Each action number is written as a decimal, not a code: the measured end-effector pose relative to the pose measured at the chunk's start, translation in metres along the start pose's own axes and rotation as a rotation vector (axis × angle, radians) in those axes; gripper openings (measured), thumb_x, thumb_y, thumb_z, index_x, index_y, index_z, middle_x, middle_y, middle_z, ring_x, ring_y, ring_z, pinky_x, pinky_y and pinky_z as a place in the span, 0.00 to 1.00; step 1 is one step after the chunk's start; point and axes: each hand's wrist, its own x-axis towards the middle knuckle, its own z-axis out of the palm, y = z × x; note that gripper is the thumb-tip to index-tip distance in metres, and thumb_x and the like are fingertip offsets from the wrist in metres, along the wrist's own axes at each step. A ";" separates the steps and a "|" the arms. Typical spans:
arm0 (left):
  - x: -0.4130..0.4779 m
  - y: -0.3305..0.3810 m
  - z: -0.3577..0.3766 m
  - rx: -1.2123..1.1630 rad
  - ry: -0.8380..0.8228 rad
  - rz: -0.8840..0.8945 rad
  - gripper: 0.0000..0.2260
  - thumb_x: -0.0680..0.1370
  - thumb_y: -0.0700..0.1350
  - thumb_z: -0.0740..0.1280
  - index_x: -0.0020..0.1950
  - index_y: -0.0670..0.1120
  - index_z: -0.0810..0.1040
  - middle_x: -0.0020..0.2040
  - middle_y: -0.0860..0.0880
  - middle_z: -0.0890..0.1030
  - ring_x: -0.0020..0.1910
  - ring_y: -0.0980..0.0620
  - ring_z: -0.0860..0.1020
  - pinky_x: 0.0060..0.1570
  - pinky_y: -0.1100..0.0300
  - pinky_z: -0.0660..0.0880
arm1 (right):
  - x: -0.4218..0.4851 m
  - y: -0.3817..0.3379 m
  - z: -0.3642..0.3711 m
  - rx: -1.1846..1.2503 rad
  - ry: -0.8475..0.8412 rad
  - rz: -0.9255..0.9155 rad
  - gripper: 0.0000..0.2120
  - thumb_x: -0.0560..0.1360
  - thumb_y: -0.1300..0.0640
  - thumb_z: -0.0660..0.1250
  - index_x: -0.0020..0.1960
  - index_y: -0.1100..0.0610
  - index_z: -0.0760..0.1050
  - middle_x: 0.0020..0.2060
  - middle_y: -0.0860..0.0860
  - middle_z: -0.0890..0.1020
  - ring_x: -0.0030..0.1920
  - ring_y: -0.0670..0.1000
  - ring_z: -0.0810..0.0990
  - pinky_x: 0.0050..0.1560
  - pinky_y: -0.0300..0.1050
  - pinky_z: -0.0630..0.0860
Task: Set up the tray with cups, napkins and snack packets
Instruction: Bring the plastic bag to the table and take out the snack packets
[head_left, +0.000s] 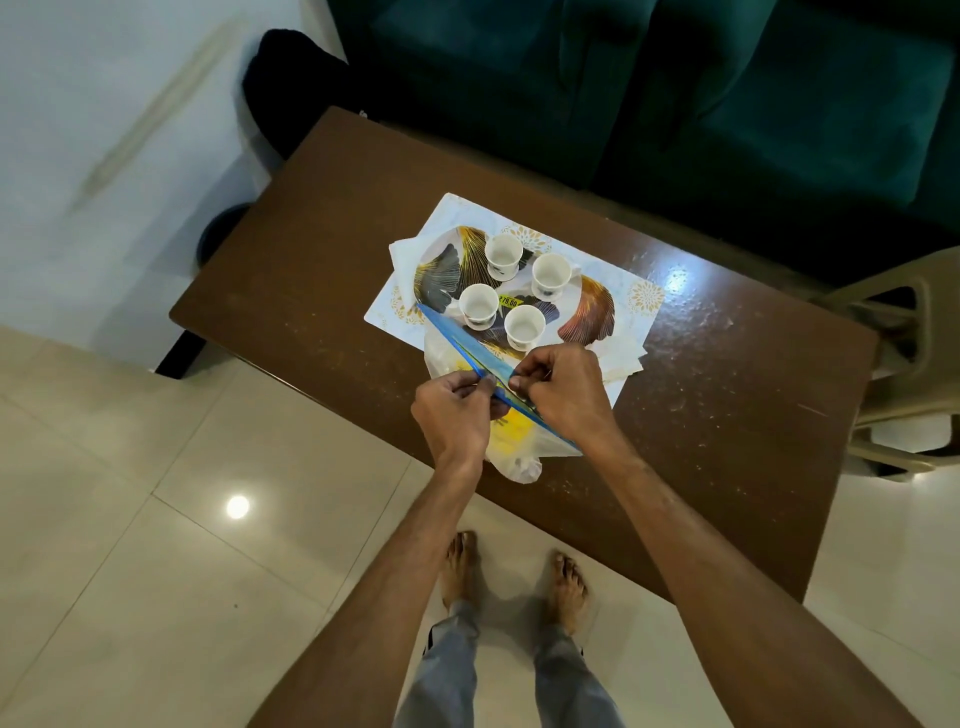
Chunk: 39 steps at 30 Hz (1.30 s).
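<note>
A leaf-patterned oval tray (441, 270) lies on a white placemat (631, 317) on the brown table (291, 270). Several white cups (503, 254) stand upright on the tray. White napkins (402, 254) stick out from under its left side. Above the near part of the mat, my left hand (457, 410) and my right hand (563, 387) each pinch the top edge of a blue snack packet (447, 332), seen edge-on. A clear plastic bag with yellow contents (514, 441) lies under my hands.
A dark green sofa (727, 93) runs behind the table. A beige plastic chair (904, 353) stands at the right end. A black object (280, 78) sits by the table's far left corner. My bare feet (511, 577) stand on pale floor tiles at the near edge.
</note>
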 end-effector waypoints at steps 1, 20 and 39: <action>0.002 -0.001 -0.001 0.014 0.005 0.015 0.07 0.76 0.36 0.74 0.53 0.37 0.85 0.33 0.49 0.84 0.28 0.52 0.84 0.37 0.56 0.84 | 0.000 0.001 0.001 0.007 0.016 0.008 0.01 0.72 0.63 0.75 0.41 0.60 0.86 0.33 0.53 0.84 0.35 0.52 0.82 0.41 0.54 0.82; 0.021 0.009 -0.022 0.083 0.028 0.131 0.05 0.73 0.41 0.77 0.45 0.49 0.83 0.31 0.51 0.85 0.27 0.51 0.85 0.34 0.54 0.84 | 0.017 -0.017 0.023 -0.112 -0.062 -0.168 0.02 0.72 0.61 0.74 0.44 0.58 0.85 0.37 0.53 0.86 0.36 0.49 0.80 0.39 0.42 0.73; 0.035 0.021 -0.040 0.233 0.001 0.253 0.06 0.74 0.44 0.71 0.50 0.46 0.83 0.36 0.47 0.86 0.40 0.40 0.85 0.48 0.41 0.82 | 0.033 -0.040 0.036 -0.224 -0.026 -0.327 0.04 0.73 0.61 0.72 0.46 0.58 0.86 0.40 0.55 0.87 0.43 0.56 0.83 0.41 0.49 0.77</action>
